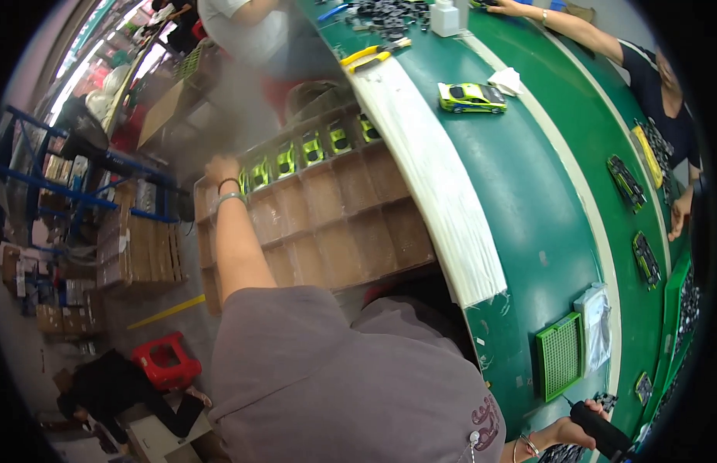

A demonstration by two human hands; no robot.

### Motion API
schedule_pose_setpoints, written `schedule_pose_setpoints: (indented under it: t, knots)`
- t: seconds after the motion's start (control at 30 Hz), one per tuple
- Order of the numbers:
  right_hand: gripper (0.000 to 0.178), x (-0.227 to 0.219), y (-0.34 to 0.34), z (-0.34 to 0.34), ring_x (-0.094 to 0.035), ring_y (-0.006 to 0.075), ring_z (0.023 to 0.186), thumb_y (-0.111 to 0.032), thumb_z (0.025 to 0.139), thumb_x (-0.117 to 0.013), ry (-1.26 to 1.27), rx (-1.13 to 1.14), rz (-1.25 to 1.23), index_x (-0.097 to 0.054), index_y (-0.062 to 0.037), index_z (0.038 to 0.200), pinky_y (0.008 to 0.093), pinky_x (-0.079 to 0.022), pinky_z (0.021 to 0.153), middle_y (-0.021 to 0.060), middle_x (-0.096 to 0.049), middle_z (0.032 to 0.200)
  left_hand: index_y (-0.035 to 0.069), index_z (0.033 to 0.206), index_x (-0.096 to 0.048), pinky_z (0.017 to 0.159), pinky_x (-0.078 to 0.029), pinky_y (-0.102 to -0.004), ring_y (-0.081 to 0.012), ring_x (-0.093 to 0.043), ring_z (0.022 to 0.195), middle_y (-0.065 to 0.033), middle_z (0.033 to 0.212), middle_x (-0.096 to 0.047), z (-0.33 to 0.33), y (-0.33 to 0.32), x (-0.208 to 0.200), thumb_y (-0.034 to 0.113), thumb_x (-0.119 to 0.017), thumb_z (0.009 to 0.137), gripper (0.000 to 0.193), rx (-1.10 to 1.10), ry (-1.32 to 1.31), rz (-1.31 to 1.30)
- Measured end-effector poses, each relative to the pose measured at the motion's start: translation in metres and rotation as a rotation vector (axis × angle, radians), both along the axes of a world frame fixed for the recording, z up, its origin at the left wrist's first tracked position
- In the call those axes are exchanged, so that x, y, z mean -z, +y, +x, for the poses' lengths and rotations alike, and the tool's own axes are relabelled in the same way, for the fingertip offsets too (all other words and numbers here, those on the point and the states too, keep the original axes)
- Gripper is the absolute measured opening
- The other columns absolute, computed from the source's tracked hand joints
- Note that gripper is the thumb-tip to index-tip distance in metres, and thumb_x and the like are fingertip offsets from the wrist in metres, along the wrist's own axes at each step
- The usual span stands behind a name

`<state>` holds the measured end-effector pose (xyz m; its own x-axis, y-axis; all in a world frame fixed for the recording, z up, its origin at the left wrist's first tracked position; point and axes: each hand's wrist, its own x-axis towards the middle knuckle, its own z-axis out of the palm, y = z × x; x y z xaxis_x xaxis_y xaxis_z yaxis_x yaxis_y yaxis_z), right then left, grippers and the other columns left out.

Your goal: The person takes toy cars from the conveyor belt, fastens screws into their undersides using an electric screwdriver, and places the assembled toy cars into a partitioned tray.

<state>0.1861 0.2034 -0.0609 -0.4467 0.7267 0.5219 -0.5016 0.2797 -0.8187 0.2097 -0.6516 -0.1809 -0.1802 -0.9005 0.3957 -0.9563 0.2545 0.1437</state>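
Note:
My left hand [223, 169] reaches to the far left corner of a cardboard tray [301, 239] divided into compartments. Its fingers are small and blurred, so I cannot tell whether they hold anything. A bright green toy car [243, 182] partly shows beside the wrist. Several more green toy cars [287, 158] stand in the tray's far row, one per compartment; the nearer compartments I can see hold none. At the lower right, my right hand [568, 435] is closed around a black electric screwdriver [602, 429], its thin tip pointing at a green mesh tray [560, 357].
On the green bench [520, 231] are a finished toy car [472, 98], yellow-handled pliers [374, 55], a white bottle [445, 17] and black parts [385, 17]. White cloth [443, 177] covers the bench edge. A co-worker [667, 100] sits opposite. A red stool [165, 361] stands behind.

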Motion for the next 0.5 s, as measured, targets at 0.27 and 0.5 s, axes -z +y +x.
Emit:
schedule_pose_setpoints:
  t: [0.27, 0.5]
  knots:
    - [0.094, 0.027, 0.022, 0.004, -0.048, 0.0183, 0.064, -0.087, 0.061, -0.032, -0.133, -0.144, -0.068, -0.044, -0.0013, 0.097, 0.0293, -0.044, 0.061, 0.009, -0.049, 0.072, 0.005, 0.088, -0.065, 0.084, -0.044, -0.0398, -0.0303, -0.056, 0.094, -0.0139, 0.095, -0.062, -0.167, 0.111, -0.076, 0.017, -0.063, 0.077, 0.017, 0.846, 0.463, -0.245]
    - [0.089, 0.018, 0.001, 0.003, -0.049, 0.0172, 0.061, -0.084, 0.065, -0.036, -0.159, -0.111, 0.015, -0.042, -0.0024, 0.098, 0.0286, -0.043, 0.058, 0.0086, -0.048, 0.071, 0.004, 0.094, -0.063, 0.087, -0.043, -0.0329, -0.0276, -0.056, 0.1, -0.0137, 0.104, -0.06, -0.328, 0.414, -0.138, 0.011, -0.063, 0.078, 0.018, 1.797, 0.582, 0.007]
